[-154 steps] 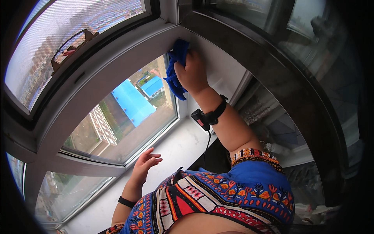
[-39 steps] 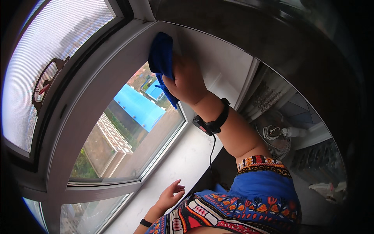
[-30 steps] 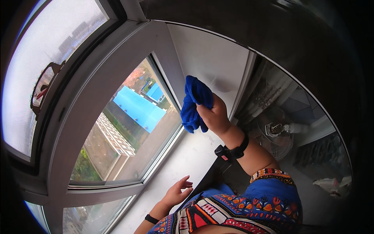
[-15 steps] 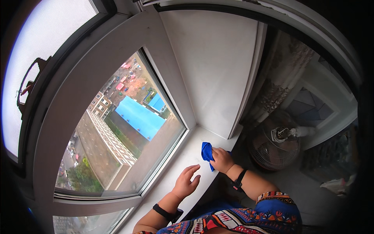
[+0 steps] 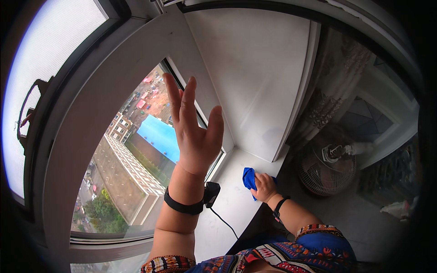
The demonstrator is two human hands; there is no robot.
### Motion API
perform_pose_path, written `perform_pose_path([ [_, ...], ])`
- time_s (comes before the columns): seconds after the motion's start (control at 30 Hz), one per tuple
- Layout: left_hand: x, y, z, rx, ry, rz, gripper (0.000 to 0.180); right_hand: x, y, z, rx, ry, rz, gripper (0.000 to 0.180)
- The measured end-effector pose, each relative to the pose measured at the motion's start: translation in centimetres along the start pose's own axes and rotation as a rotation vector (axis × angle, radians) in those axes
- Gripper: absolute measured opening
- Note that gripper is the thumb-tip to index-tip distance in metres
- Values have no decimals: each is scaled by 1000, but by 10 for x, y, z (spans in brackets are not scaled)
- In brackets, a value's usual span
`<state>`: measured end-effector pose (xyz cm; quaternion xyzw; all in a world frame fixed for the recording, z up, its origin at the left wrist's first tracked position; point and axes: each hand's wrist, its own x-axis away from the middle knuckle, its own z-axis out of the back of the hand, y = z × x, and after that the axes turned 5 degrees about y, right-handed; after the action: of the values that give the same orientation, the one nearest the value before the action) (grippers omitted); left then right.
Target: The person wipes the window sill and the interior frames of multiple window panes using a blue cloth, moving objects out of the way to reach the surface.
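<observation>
My left hand [image 5: 196, 136] is raised in front of the window with its fingers spread, and nothing is in it. A black strap with a small dark box [image 5: 211, 194] circles that wrist, and a thin cable hangs from the box. Lower and to the right, my right hand [image 5: 265, 187] presses a crumpled blue cloth [image 5: 249, 177] onto the white windowsill [image 5: 234, 175], its fingers curled over the cloth. Part of the cloth is hidden under the hand. A black band sits on the right wrist too.
The window frame [image 5: 114, 59] encloses glass with rooftops far below. A pale side wall panel [image 5: 255, 82] rises from the sill's far end. Beyond the sill's right edge stand a round wire-caged fan [image 5: 327, 175] and a gathered curtain [image 5: 323, 109].
My left hand has risen from just above the sill to high before the window, fingers now stretched upward. My right hand stays on the blue cloth at the sill. The view has shifted slightly.
</observation>
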<state>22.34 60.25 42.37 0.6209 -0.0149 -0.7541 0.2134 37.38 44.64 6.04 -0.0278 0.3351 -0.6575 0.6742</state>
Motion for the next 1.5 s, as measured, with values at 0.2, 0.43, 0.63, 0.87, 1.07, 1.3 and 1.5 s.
perform_pose_path([
  [0.2, -27, -2, -18, -69, 43, -75, 60, -1, 8, -9, 34, 53, 4, 57],
  [0.43, -37, 8, -14, -323, 42, -86, 46, -5, 12, -10, 52, 52, -21, 58],
  [0.63, -41, 7, -8, -350, 38, -140, 31, 0, 7, -10, 49, 9, -38, 58],
  [0.87, -38, 6, 2, -332, -41, -132, 34, -1, 6, -7, 42, 15, -15, 60],
  [1.07, -9, 17, 7, -388, -167, -136, 43, 8, 9, -7, 38, 116, 62, 53],
  [1.3, 62, 41, 53, -500, -388, -173, 41, 11, 16, 4, -45, 147, 55, 46],
  [1.5, 99, 72, 127, -654, -545, -175, 33, 19, 20, 7, -102, 229, 76, 38],
])
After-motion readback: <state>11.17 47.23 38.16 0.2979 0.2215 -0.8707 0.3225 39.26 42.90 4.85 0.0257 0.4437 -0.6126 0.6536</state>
